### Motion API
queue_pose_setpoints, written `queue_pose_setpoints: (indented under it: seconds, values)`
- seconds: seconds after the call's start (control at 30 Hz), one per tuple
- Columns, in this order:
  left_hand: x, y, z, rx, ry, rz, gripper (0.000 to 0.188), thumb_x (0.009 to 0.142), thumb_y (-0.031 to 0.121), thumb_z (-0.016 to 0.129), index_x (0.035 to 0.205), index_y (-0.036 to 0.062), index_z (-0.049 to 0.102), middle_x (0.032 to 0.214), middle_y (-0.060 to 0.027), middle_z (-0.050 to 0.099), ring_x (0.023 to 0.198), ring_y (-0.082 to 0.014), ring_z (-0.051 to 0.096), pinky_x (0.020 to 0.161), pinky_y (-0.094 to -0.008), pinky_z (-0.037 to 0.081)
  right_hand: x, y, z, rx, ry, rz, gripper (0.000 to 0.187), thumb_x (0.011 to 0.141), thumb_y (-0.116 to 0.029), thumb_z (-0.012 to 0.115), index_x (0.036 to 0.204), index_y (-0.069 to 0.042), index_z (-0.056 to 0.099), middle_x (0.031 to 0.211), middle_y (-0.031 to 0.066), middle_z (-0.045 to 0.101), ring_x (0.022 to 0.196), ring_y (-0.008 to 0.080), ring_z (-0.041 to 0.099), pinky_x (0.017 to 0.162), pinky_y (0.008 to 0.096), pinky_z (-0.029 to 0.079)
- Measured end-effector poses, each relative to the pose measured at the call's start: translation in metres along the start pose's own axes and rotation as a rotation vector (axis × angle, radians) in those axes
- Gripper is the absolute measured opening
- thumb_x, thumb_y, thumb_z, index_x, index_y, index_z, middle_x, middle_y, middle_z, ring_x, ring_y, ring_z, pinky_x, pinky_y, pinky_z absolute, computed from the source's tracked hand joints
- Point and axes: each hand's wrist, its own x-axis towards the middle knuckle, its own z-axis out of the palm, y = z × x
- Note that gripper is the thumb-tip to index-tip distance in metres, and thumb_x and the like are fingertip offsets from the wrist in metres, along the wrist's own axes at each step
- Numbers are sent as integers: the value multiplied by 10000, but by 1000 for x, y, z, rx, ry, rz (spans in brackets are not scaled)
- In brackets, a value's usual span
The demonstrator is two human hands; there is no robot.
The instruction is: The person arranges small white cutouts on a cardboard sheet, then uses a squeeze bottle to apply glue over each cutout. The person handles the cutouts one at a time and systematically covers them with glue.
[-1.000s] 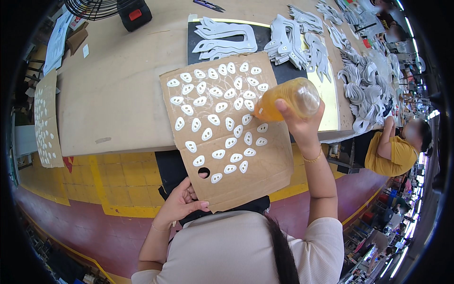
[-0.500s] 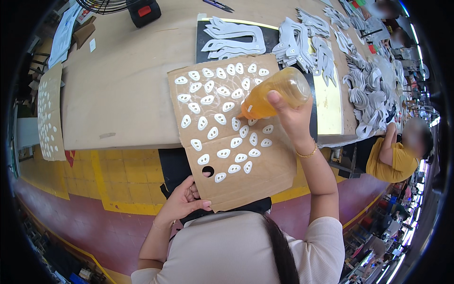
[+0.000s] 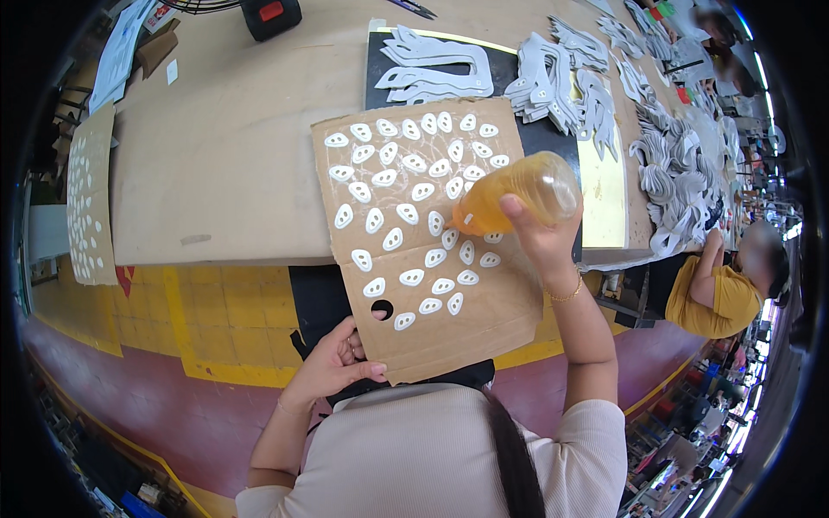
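Note:
A cardboard sheet [image 3: 475, 337] leans on the table's front edge, dotted with several small white oval pieces [image 3: 362, 260], each with two dark holes. My left hand [image 3: 338, 361] grips its lower left corner, thumb on top and a fingertip showing through the round hole. Wrapped around a clear squeeze bottle [image 3: 501, 197] of amber liquid is my right hand [image 3: 550, 246]. The bottle is tilted, its orange nozzle low over a white piece [image 3: 450, 239] near the sheet's middle. Whether the tip touches that piece cannot be made out.
Stacks of grey curved cut pieces [image 3: 449, 65] lie on a black board at the back, with more piles [image 3: 678, 186] to the right. Another dotted cardboard [image 3: 89, 198] hangs at the table's left end. A fan base [image 3: 271, 17] stands far back. A person in yellow [image 3: 712, 292] works at right.
The bottle has shifted slightly right and toward me, its nozzle passing from one white piece to the neighbouring one. My left hand keeps its hold on the cardboard. The view has shifted a little.

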Motion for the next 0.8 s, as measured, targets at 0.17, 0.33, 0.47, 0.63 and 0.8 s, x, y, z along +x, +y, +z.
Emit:
queue_pose_setpoints:
  seconds: [0.17,0.33,0.47,0.63,0.8]
  values:
    - [0,2,2,-18,7,-1,636,814,-50,623,1363,52,320,1113,-127,563,956,-170,593,751,-293,560,-10,5,-1,32,-32,-33,324,669,-178,822,810,11,601,785,80,601,675,148,597,601,240,471]
    - [0,2,0,5,-3,-6,640,815,-50,621,1367,47,311,1121,-126,554,970,-167,587,752,-290,559,-8,-2,4,-47,-100,-151,349,637,-198,841,810,10,621,763,77,592,644,159,589,574,251,471]
    - [0,0,0,-17,23,8,651,792,-61,637,1353,34,320,1111,-143,568,946,-188,609,719,-304,573,2,-10,13,-133,-104,-295,349,612,-207,852,793,3,640,733,77,600,624,174,584,546,268,474]
    - [0,1,0,-23,31,5,658,780,-67,648,1346,27,325,1100,-146,577,938,-195,617,700,-311,580,10,-11,14,-172,-110,-286,338,602,-212,854,767,-5,644,727,78,612,613,176,581,535,264,473]
    - [0,-1,0,-29,30,12,659,780,-67,651,1344,28,325,1096,-147,580,940,-193,616,700,-306,579,19,-13,15,-237,-92,-371,333,621,-214,848,778,-8,639,715,70,597,615,171,582,544,259,476]
